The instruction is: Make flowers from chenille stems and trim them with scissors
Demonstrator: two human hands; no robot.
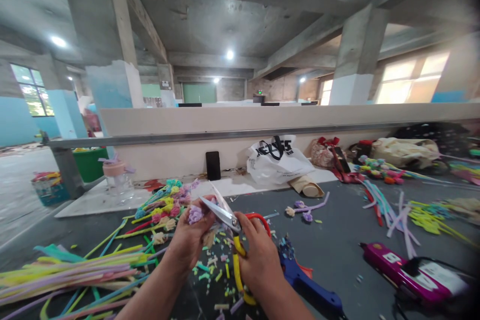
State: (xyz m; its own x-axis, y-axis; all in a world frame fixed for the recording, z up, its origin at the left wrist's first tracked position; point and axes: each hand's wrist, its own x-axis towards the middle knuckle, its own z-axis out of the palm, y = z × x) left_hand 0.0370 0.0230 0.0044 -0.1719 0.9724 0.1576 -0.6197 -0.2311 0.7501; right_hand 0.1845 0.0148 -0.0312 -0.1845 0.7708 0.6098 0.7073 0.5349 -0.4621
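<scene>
While the left hand (187,242) has its fingers clamped on a fuzzy purple flower (195,214), the right hand (260,255) grips some spread scissors (234,223) right beside it, above scraps (204,276) on the bench (337,230).

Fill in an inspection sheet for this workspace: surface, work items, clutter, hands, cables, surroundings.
Surface: dark tabletop, strewn with small clippings around the hands.
Work items: scissors, blades parted; purple fuzzy piece.
Clutter: colored stems heaped at left; blue glue gun and magenta device at right; white bag and phone along the back.
Hands: left hand grips the purple fuzzy piece; right hand grips the scissors.
Cables: black cord by the magenta device; its far end cannot be told.
Surroundings: concrete pillars, lit ceiling lamps, green bin beyond the table's left end.
</scene>
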